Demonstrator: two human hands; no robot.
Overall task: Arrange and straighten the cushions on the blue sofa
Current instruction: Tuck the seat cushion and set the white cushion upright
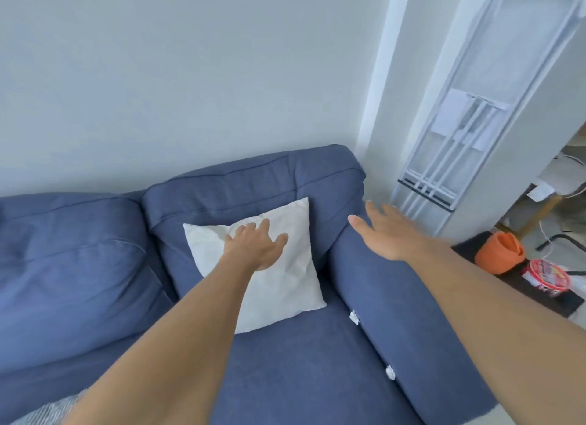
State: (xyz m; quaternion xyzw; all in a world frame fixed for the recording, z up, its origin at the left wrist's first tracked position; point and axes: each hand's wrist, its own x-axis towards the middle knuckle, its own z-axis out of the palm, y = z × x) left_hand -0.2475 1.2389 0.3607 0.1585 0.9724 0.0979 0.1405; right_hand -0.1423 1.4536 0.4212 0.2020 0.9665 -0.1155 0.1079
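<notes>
A white square cushion (pixel 279 285) leans against the right back cushion (pixel 253 186) of the blue sofa (pixel 301 377), close to the sofa's right armrest (pixel 396 313). My left hand (pixel 253 247) lies flat on the white cushion's upper part, fingers spread, holding nothing. My right hand (pixel 390 231) hovers open above the top of the armrest, palm turned left, apart from the cushion. A second blue back cushion (pixel 73 253) sits at the left.
A folded white rack (pixel 469 123) leans on the wall right of the sofa. Beside the armrest a dark low table (pixel 539 294) carries an orange roll (pixel 499 250) and a red-lidded tub (pixel 545 277). Grey fabric (pixel 47 408) shows at the bottom left.
</notes>
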